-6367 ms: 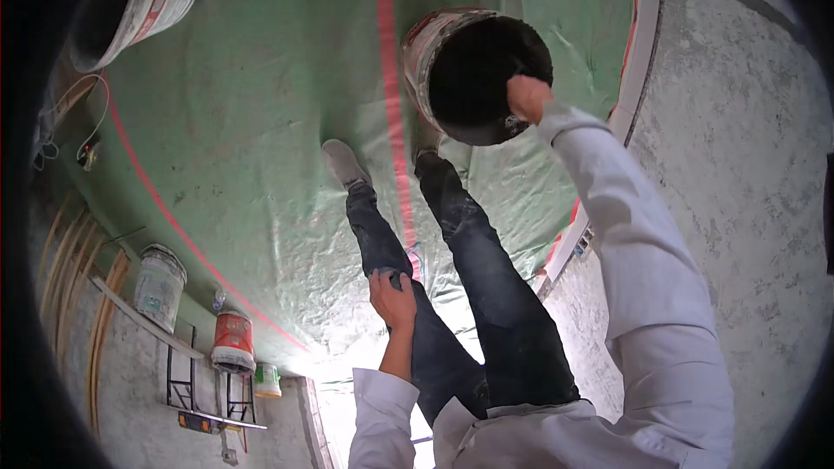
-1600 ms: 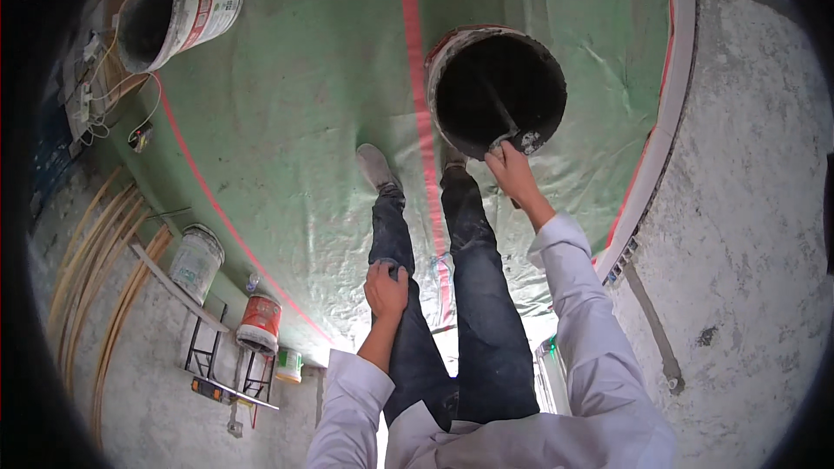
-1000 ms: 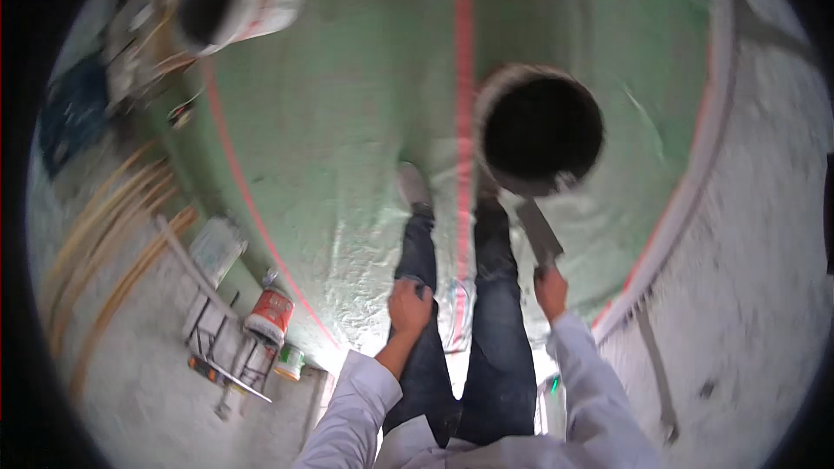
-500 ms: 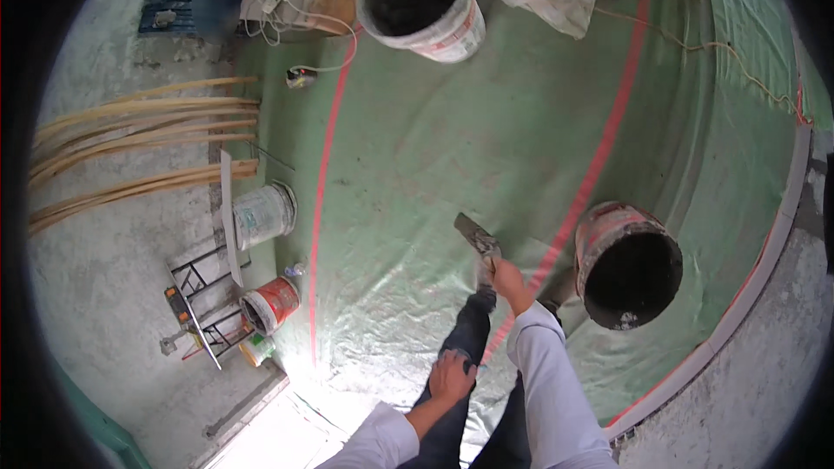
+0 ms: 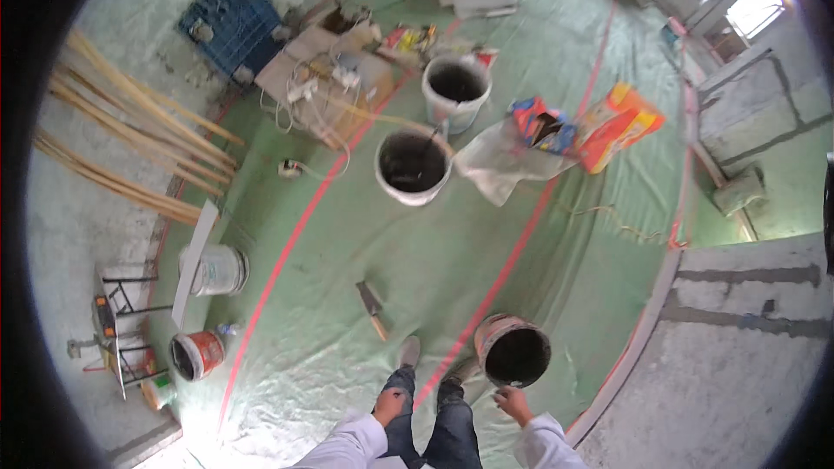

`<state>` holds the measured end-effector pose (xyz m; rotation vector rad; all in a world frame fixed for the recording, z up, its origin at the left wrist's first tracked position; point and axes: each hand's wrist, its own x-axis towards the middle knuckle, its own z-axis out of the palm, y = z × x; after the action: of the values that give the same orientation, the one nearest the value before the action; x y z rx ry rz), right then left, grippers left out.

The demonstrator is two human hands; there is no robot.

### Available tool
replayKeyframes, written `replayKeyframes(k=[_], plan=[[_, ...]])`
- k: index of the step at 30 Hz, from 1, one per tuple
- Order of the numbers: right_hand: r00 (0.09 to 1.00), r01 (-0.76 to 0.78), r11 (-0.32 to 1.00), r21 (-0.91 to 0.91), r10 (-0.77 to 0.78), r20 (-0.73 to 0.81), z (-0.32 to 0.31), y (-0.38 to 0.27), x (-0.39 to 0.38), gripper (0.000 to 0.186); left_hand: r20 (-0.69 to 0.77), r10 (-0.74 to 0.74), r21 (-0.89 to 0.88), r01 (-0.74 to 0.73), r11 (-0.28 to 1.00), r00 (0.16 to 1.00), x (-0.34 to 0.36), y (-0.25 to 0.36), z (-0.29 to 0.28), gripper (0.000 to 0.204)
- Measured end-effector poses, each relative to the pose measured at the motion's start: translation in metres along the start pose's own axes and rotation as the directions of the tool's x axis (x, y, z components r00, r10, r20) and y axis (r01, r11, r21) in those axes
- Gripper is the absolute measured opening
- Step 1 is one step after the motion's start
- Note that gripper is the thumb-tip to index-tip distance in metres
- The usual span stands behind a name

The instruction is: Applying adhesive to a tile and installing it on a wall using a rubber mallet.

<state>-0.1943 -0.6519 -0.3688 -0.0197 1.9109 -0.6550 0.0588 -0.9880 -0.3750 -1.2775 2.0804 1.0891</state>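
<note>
On the green floor sheet [image 5: 347,234] a trowel [image 5: 371,308] with a dark flat blade and a pale wooden handle lies apart from both hands. My left hand [image 5: 389,406] is beside my left leg, its fingers curled together; I see no object in it. My right hand [image 5: 514,403] hangs by the near side of a reddish bucket [image 5: 512,350] with a dark inside. Its fingers are loosely bent and partly apart, holding nothing visible. Whether they touch the bucket's rim I cannot tell.
Two white buckets [image 5: 413,167] stand ahead, beside plastic sheeting [image 5: 504,161] and an orange bag [image 5: 617,126]. Cables cross a cardboard box [image 5: 365,91]. Wooden strips [image 5: 139,135] lean at left, above a white bucket [image 5: 217,269] and a red bucket [image 5: 198,354].
My right hand has let go of the trowel, which now lies on the floor, and moved near the reddish bucket. My left hand's fingers have drawn together. The view has tilted up, showing more room.
</note>
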Motion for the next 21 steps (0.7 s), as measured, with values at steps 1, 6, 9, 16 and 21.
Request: replayKeyframes(k=[1,6,9,16,21], plan=[[0.996,-0.023,1.0,-0.018,0.021,-0.089,-0.046,0.089,-0.048,0.03,0.133,0.024,-0.05,-0.017,0.999,0.991,0.004,0.024,-0.011,0.03],[0.823,-0.033,0.909,0.416,0.261,-0.505,-0.132,0.059,-0.183,0.016,0.09,0.104,0.37,-0.13,0.92,0.991,0.05,0.081,-0.106,0.029],[0.758,0.098,0.749,0.655,0.37,-0.537,-0.142,0.033,-0.224,0.01,-0.129,0.296,0.089,-0.286,0.954,0.946,0.062,0.143,-0.178,0.028],[0.881,-0.178,0.654,0.735,0.438,-0.177,-0.132,0.044,-0.152,0.015,0.006,0.028,-0.253,-0.026,0.967,1.0,0.066,0.309,-0.223,0.03],[0.989,-0.146,0.907,0.395,0.148,0.025,-0.277,-0.059,-0.035,0.03,-0.168,0.007,-0.334,-0.064,0.94,0.986,0.054,0.357,-0.178,0.036]])
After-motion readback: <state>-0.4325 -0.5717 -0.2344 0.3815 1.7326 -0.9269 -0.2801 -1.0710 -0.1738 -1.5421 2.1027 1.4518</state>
